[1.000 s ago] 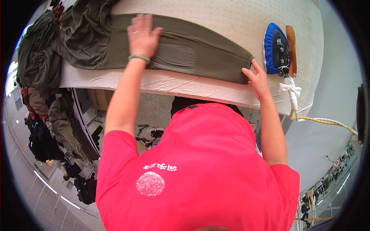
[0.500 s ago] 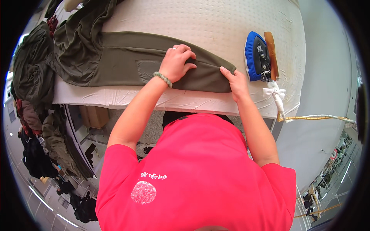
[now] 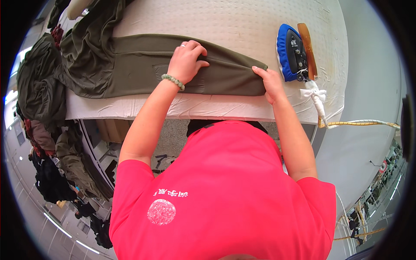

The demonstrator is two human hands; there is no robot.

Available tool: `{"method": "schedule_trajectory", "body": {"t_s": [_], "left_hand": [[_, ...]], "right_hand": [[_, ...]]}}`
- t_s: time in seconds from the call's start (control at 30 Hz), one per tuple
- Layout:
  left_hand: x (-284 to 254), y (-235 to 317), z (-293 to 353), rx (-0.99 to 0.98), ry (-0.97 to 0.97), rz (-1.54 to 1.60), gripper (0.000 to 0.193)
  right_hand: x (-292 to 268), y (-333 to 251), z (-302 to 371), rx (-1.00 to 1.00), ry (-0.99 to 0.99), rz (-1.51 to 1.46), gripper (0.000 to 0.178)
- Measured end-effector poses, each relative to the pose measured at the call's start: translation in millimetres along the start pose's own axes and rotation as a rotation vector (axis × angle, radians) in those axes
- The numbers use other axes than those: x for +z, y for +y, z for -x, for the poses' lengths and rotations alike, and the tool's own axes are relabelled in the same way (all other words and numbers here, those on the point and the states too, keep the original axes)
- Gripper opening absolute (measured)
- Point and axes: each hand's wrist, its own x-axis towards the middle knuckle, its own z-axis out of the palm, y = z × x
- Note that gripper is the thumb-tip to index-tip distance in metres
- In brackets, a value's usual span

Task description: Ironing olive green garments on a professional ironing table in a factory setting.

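Note:
An olive-green garment [image 3: 138, 76] lies across the padded table, its long tapering leg or sleeve stretched out to the right. At the narrow end, my right hand [image 3: 273, 84] grips the hem, thumb on top and the fingers hidden below. My left hand [image 3: 186, 63], with a ring and a beaded bracelet, rests on the middle of this length. Its fingers are bent and the thumb stands apart from them, with fabric showing in the gap. A stitched patch or pocket outline [image 3: 161, 69] shows beside the left wrist.
An iron [image 3: 297, 54] with a blue cover and wooden handle lies at the right on the white padded table [image 3: 234, 26]. Its cloth-wrapped hose [image 3: 315, 102] runs off right. More dark clothes [image 3: 39, 82] are heaped and hang at the left edge. A cardboard box [image 3: 113, 130] is below.
My left hand has slid left along the fabric. My right hand keeps its hold on the hem, and the fabric's lower edge looks straighter. The whole view has shifted slightly.

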Motion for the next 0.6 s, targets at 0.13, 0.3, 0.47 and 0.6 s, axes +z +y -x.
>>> {"method": "schedule_trajectory", "body": {"t_s": [0.13, 0.3, 0.47, 0.6], "left_hand": [[-6, -10, -10, 0.006, -0.053, -0.122, 0.015], [-6, -18, -15, -0.009, -0.194, -0.026, 0.013], [25, 6, 17, 0.118, 0.028, -0.266, 0.033], [49, 33, 6, 0.073, 0.062, -0.401, 0.053]], "right_hand": [[-2, 1, 0, 0.021, 0.013, -0.011, 0.028], [-5, 5, -6, -0.01, 0.045, 0.08, 0.028], [6, -27, 29, -0.064, 0.197, 1.13, 0.034], [54, -14, 48, -0.943, 0.262, 1.262, 0.055]]}}
